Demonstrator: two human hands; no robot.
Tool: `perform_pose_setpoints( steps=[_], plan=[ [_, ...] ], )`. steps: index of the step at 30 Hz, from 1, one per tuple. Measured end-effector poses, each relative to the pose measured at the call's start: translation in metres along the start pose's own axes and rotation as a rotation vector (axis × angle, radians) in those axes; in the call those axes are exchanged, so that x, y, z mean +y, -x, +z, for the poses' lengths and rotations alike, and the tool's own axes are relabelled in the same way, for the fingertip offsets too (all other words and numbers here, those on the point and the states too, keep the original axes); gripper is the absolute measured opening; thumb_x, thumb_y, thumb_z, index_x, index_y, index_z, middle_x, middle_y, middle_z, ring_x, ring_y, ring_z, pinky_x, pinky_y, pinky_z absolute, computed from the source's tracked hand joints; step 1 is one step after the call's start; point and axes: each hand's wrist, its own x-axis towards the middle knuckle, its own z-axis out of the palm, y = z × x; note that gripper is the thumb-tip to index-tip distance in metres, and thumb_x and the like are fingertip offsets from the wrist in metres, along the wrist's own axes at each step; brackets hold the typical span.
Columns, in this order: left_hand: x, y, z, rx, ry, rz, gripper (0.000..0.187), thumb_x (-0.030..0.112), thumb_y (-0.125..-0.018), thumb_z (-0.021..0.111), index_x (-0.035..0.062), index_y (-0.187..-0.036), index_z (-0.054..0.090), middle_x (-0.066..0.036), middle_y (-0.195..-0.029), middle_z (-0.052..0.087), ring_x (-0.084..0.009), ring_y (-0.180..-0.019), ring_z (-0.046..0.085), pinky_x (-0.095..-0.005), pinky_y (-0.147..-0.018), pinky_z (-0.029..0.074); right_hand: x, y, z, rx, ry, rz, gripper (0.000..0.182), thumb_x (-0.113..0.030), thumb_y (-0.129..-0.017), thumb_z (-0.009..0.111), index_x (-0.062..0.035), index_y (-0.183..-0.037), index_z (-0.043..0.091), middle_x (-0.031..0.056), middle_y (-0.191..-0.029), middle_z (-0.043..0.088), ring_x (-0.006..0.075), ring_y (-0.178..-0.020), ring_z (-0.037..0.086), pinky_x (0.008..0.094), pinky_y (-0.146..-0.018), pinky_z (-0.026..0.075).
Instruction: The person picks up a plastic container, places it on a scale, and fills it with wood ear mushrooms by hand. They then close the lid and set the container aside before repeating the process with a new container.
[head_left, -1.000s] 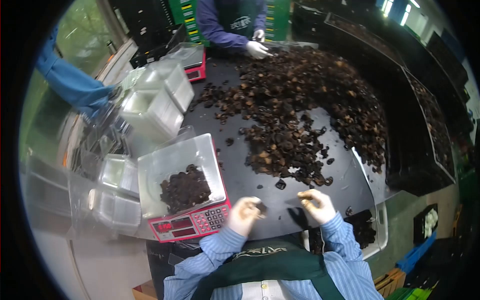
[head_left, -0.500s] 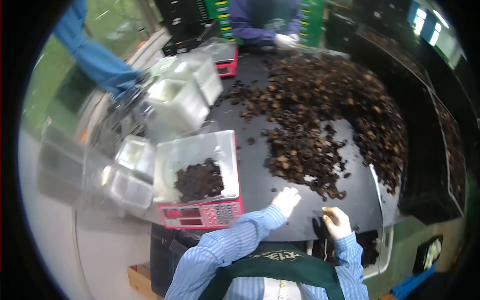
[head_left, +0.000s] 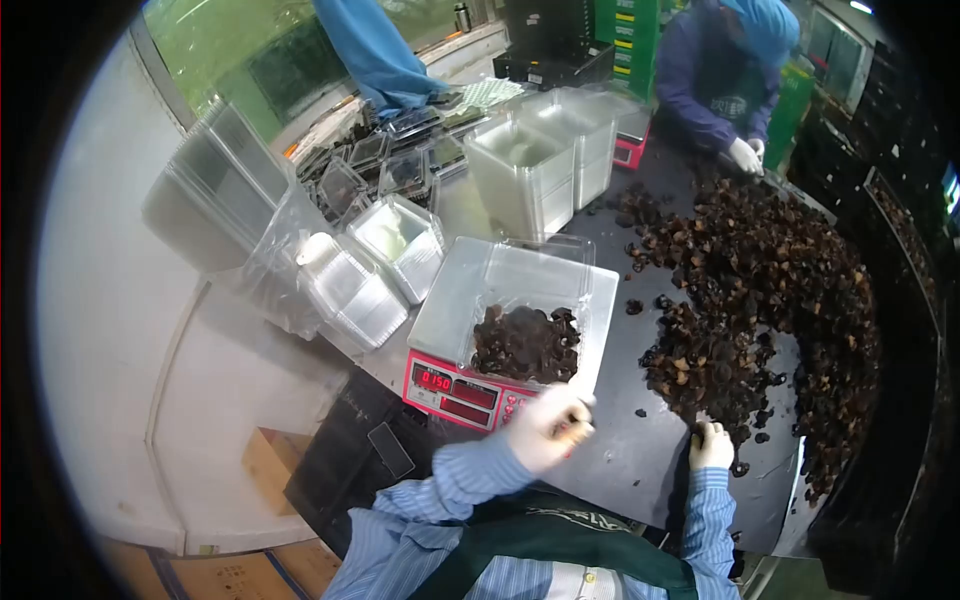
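Note:
My left hand, in a white glove, is over the front right corner of a red scale. Its fingers are curled, with brownish fingertips; whatever they may hold is hard to make out. On the scale's metal plate sits a clear plastic box with dark, dried mushroom-like pieces inside. Red digits are lit on the scale's display. My right hand, also gloved, rests on the dark tabletop at the near edge of a large pile of such pieces. Its fingers bend downward, their tips partly hidden.
Clear boxes stand behind the scale, with smaller stacked tubs to its left. Clear lids lie farther back. Across the table is a co-worker with gloved hands at the pile's far edge. Dark crates line the right side.
The view has swung left, so the table sits farther right. My left hand has moved from the bare tabletop to the scale's front corner. My right hand is now nearer the pile.

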Motion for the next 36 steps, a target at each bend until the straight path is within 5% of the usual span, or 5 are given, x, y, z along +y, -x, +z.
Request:
perform_pose_setpoints(
  steps=[5, 11, 19, 27, 36],
  plan=[
    [-0.032, -0.026, -0.070, 0.549, -0.108, 0.030, 0.015, -0.003, -0.071, 0.063, 0.0022, -0.079, 0.052, -0.011, -0.098, 0.052, -0.0153, -0.082, 0.054, -0.0253, -0.073, 0.044, -0.018, -0.003, -0.026, -0.013, -0.324, 0.081, 0.018, -0.012, -0.065, 0.065, -0.0091, -0.083, 0.062, 0.0068, -0.078, 0.061, 0.0225, -0.070, 0.060, 0.0312, -0.065, 0.048],
    [-0.066, -0.041, -0.096, 0.191, -0.745, 0.055, 0.026, 0.006, -0.073, 0.059, 0.0066, -0.098, 0.052, -0.014, -0.099, 0.053, -0.0257, -0.088, 0.054, -0.0376, -0.081, 0.040, -0.140, -0.045, -0.087, 0.033, -0.876, -0.277, 0.019, -0.003, -0.065, 0.064, -0.0018, -0.084, 0.060, 0.0108, -0.076, 0.058, 0.0244, -0.065, 0.057, 0.0308, -0.061, 0.047],
    [-0.066, -0.026, -0.095, 0.025, -0.836, 0.018, 0.052, 0.017, -0.081, 0.051, 0.0033, -0.128, 0.035, -0.018, -0.130, 0.036, -0.0355, -0.117, 0.035, -0.0460, -0.100, 0.023, -0.266, -0.076, -0.057, 0.202, -0.351, -0.705, 0.051, -0.023, -0.065, 0.066, -0.0077, -0.112, 0.051, 0.0150, -0.112, 0.049, 0.0304, -0.102, 0.047, 0.0410, -0.086, 0.038],
    [-0.050, -0.024, -0.121, 0.126, -0.565, 0.045, 0.045, 0.012, -0.083, 0.049, 0.0001, -0.125, 0.038, -0.023, -0.129, 0.033, -0.0364, -0.118, 0.035, -0.0406, -0.100, 0.027, -0.224, -0.111, -0.071, 0.303, -0.723, -0.554, 0.031, -0.014, -0.071, 0.061, -0.0034, -0.100, 0.056, 0.0155, -0.105, 0.053, 0.0319, -0.102, 0.046, 0.0401, -0.090, 0.036],
    [-0.056, 0.012, -0.168, 0.501, -0.456, -0.018, 0.042, 0.006, -0.081, 0.052, -0.0017, -0.121, 0.041, -0.020, -0.124, 0.038, -0.0315, -0.117, 0.038, -0.0362, -0.098, 0.029, -0.134, -0.182, 0.072, 0.085, -0.069, -0.293, 0.041, -0.004, -0.069, 0.055, -0.0097, -0.109, 0.053, 0.0157, -0.119, 0.047, 0.0345, -0.106, 0.045, 0.0404, -0.089, 0.040]
  ],
)
